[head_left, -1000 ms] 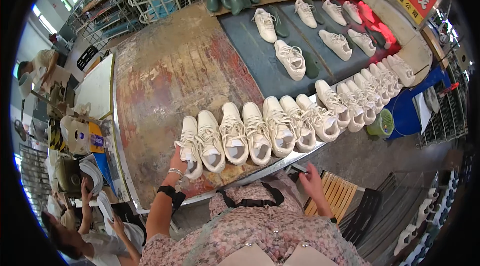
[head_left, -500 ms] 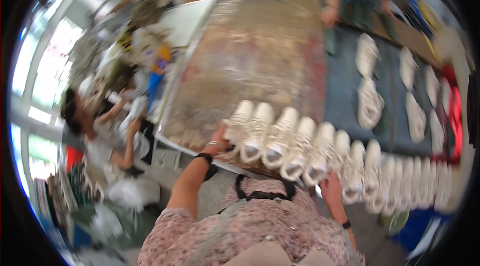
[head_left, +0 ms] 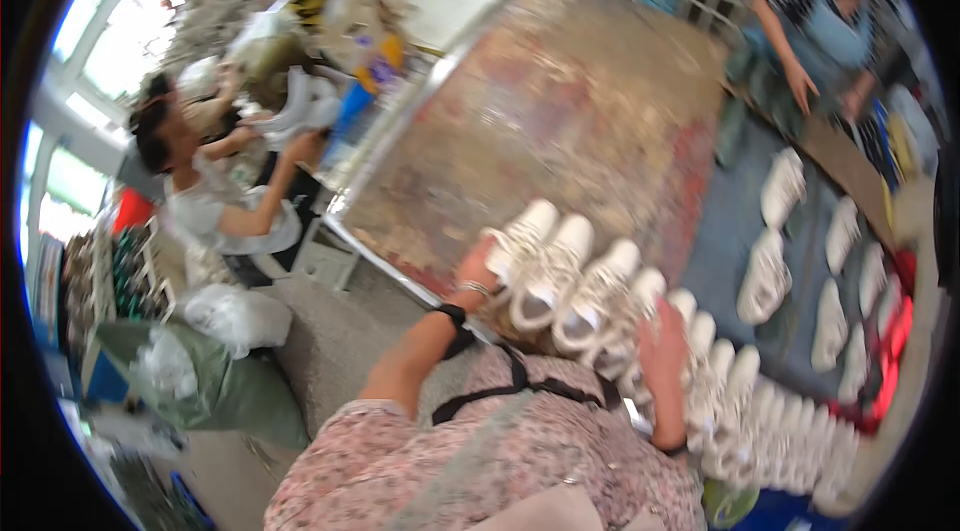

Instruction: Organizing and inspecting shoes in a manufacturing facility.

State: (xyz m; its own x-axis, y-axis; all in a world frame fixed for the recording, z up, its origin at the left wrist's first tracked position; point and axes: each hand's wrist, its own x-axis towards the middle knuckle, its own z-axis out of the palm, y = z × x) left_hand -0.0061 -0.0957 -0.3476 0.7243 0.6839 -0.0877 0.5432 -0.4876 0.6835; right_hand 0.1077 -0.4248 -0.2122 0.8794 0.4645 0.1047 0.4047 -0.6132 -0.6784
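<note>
Both hands have closed in since the earlier frame: left hand [head_left: 477,271] grips the near end of the row of white sneakers [head_left: 585,286], right hand [head_left: 662,346] lies open-palmed against them further along, the row's long axis running rightward along the table [head_left: 560,121] edge.

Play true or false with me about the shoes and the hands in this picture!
1. The left hand rests at the end of the row of white sneakers. True.
2. The sneakers are black. False: they are white.
3. The right hand lies on the sneakers farther along the row. True.
4. The sneakers stand on the floor. False: they stand along the edge of the worn table.
5. Nobody else is nearby. False: a person in a white top is at the left, and another stands across the table.
</note>
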